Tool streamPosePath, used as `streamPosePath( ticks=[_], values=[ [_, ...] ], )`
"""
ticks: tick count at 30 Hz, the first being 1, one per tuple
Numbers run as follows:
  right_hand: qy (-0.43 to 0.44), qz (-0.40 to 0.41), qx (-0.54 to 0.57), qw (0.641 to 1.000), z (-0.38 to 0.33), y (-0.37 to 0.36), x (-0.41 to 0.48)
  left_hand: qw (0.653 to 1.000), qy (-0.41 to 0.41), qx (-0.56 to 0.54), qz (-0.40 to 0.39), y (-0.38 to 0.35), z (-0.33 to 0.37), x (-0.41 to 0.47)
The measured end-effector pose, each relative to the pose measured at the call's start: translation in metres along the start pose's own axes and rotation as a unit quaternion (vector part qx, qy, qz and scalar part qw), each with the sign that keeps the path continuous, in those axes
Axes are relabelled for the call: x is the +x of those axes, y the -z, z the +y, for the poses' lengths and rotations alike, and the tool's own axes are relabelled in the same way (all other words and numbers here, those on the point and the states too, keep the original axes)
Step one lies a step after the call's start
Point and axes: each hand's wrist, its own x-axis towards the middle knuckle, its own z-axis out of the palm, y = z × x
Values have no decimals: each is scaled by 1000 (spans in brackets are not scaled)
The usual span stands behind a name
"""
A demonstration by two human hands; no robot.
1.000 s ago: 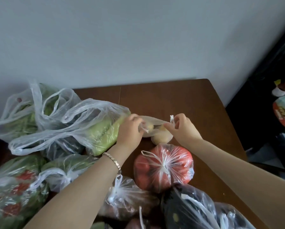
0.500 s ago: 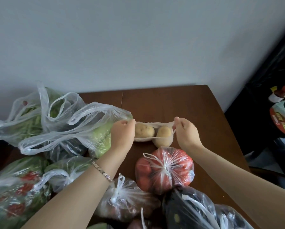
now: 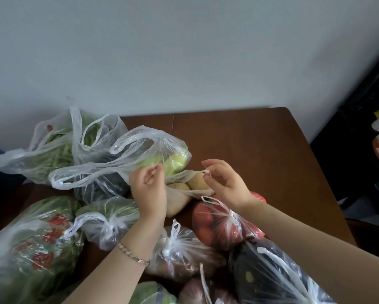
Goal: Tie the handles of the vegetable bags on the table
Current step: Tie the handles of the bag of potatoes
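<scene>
Just behind the tomato bag (image 3: 223, 224), wall side, the potato bag (image 3: 179, 200) lies on the table (image 3: 261, 150), mouth open, not knotted. Right hand (image 3: 225, 185), over the tomato bag's far edge, pinches 1 handle end between thumb and forefinger, other fingers loosely spread. Left hand (image 3: 148, 189), left of the tomato bag, has its fingers curled in, tips pinching what looks like the other handle. The plastic is thin, so that's hard to confirm. The 2 handles are held apart, not crossed, so I judge the knot barely started.

Done: tomato bag knotted, plus 2 knotted bags left of it, a greens bag (image 3: 109, 218) and a clear bag (image 3: 175, 253). Dark bag (image 3: 267, 270) in front of the tomato bag: cannot tell.

Left to do: potato bag, then cabbage bag (image 3: 162, 159) and bean bag (image 3: 57, 150), behind-left of the tomato bag, handles hanging loose.

Room: bare tabletop behind and right of the tomato bag, out to the table edge. Its left side is crowded, and loose loops could snag a wrist.
</scene>
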Motion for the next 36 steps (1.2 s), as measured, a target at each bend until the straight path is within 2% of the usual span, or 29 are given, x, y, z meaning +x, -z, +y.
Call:
streamPosePath(
  ticks=[2, 5, 10, 12, 15, 18, 21, 26, 30, 33, 36],
  values=[
    [-33, -17, 48, 998, -1, -9, 5, 995, -69, 36, -56, 1, -4, 2],
    [-42, -3, 49, 998, -1, -19, 15, 975, -155, 74, -142, -2, -12, 2],
    [-113, 23, 73, 991, -1, -34, 40, 949, -215, 110, -204, -5, -28, 2],
    [-149, 14, 78, 986, 1, -39, 47, 962, -148, 69, -219, -5, -32, 6],
    [-196, -13, 118, 973, 3, -42, 50, 973, 77, -51, -211, -7, -25, 11],
    [-212, -37, 123, 969, 7, -42, 45, 938, 237, -157, -196, -5, -18, 16],
    [-215, -58, 102, 970, 12, -41, 41, 916, 294, -170, -212, -4, -21, 20],
    [-206, -86, 138, 965, 9, -32, 33, 934, 253, -89, -237, -6, -18, 17],
    [-200, -57, 95, 974, 6, -31, 30, 950, 162, 30, -263, -7, -21, 15],
    [-203, -63, 83, 974, 0, -31, 27, 945, 112, 98, -291, -4, -27, 19],
    [-208, -36, 67, 975, 0, -33, 27, 926, 53, 164, -337, -1, -28, 21]
  ],
)
